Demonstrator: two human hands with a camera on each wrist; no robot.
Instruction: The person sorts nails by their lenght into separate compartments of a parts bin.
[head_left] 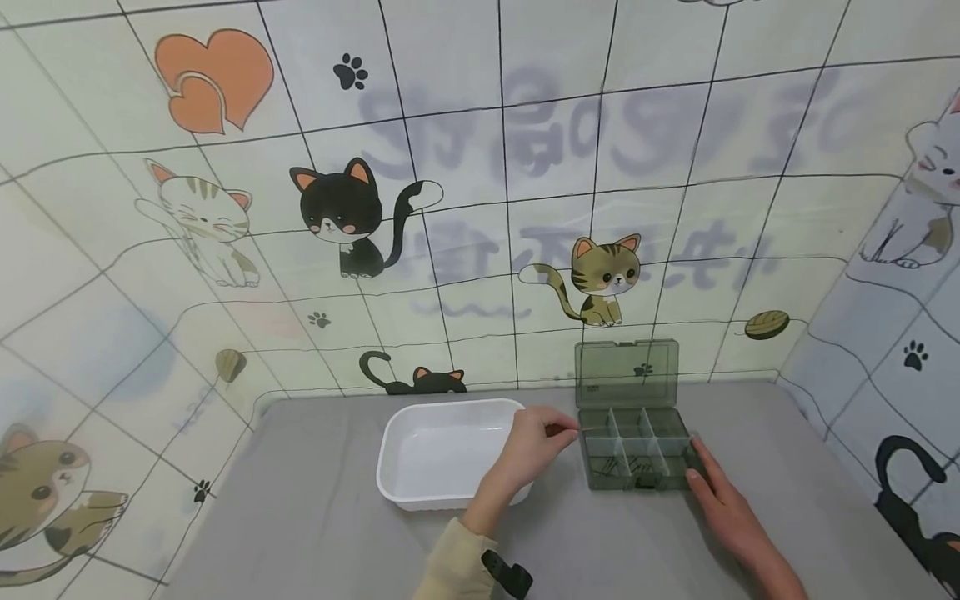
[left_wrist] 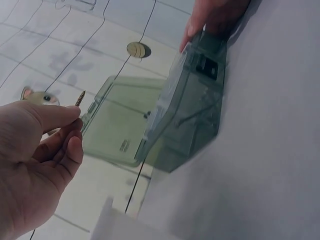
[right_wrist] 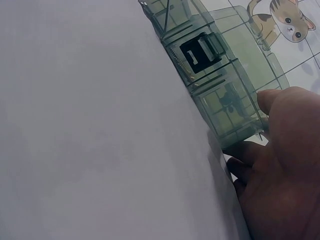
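My left hand (head_left: pixel 525 450) pinches a small brass-coloured screw (left_wrist: pixel 81 97) between thumb and fingers, its threaded tip pointing up in the left wrist view. That hand is between the white tray and a translucent grey-green compartment box (head_left: pixel 600 482). The box's lid (head_left: pixel 626 375) stands raised at the back. Several thin screws (head_left: pixel 641 465) lie in its front compartments; their exact kinds are too small to tell. At the box's right end, my right hand (head_left: pixel 727 517) holds the side, with the thumb (right_wrist: pixel 270 100) on its edge and the other fingers partly hidden.
A white rectangular tray (head_left: pixel 397 493) sits left of the box on the grey cloth-covered table (head_left: pixel 315 500). Behind and at both sides hang light sheets (head_left: pixel 465 217) with cat drawings and grid lines. A dark band (head_left: pixel 507 575) circles the left wrist.
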